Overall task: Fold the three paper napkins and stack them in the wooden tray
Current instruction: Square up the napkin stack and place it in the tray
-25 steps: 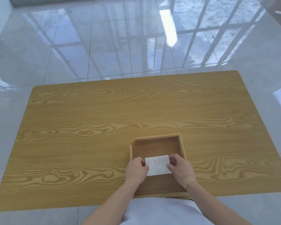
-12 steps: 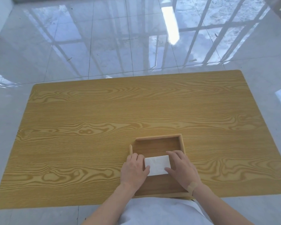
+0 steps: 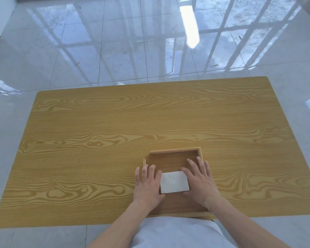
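Napkins [image 3: 174,182], folded into one white rectangle, lie inside the wooden tray [image 3: 174,151] at the near edge of the bench [image 3: 97,140]; how many layers cannot be told. The left hand [image 3: 147,185] and right hand [image 3: 200,181] flank the stack, fingers spread flat, holding nothing. Risk: as the hands lift away, a thumb dragging an edge could skew the stack or let a fold spring open. Half a second ago the fingers were curled closer against the paper; they have since flattened and moved slightly outward.

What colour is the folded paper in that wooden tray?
White: the folded paper napkin lies in the brown wooden tray, shown best in the head view.
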Motion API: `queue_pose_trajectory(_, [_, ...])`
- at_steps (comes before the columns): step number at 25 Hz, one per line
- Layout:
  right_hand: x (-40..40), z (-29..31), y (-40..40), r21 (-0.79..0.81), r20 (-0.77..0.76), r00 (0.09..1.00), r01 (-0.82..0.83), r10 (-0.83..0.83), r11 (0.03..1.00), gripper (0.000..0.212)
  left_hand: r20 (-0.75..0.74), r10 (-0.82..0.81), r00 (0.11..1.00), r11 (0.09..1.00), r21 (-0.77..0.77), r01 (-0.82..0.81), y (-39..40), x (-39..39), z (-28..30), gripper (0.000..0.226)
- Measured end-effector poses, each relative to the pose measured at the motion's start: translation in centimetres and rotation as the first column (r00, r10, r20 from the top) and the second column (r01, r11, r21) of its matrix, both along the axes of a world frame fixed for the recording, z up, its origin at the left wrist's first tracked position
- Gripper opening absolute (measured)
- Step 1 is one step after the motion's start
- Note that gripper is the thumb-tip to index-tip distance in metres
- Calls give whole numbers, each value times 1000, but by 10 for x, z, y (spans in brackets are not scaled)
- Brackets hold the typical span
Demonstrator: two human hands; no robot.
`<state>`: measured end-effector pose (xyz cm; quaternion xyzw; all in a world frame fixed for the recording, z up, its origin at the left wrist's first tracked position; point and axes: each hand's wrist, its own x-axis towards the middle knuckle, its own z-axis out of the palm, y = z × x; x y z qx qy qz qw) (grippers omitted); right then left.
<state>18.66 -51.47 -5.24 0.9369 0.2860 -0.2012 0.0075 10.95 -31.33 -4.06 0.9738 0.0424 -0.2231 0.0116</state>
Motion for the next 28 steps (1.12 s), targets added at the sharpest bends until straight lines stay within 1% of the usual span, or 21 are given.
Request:
queue_pose_trajectory(2, [0,0,-1,14,10,1000,7,-7,1000,83,15,5,1000,1000,-6,-5,1,1,-2,78])
queue_pose_trajectory(4, [0,1,-1,23,12,1000,19,-19,1000,80,15,1,1000,1000,-12,-1,1,2,-2,76])
queue_pose_trajectory(7, [-1,1,-2,-10,15,1000,20,-19,1000,80,14,-8,1000,1000,-17,8,2,4,-2,73])
queue_pose_trajectory(12, [0,0,-9,-22,14,999,38,-38,999,80,20,-34,999,999,-9,34,1,8,-1,71])
queue_pose_trajectory(23, [1,-1,-10,-14,27,999,36,-36,999,76,3,-41,999,999,-2,41,2,9,-2,72])
queue_pose_trajectory(28, [1,-1,-10,-34,-7,999,42,-43,999,81,-14,-34,999,999,-17,34,2,10,-1,76])
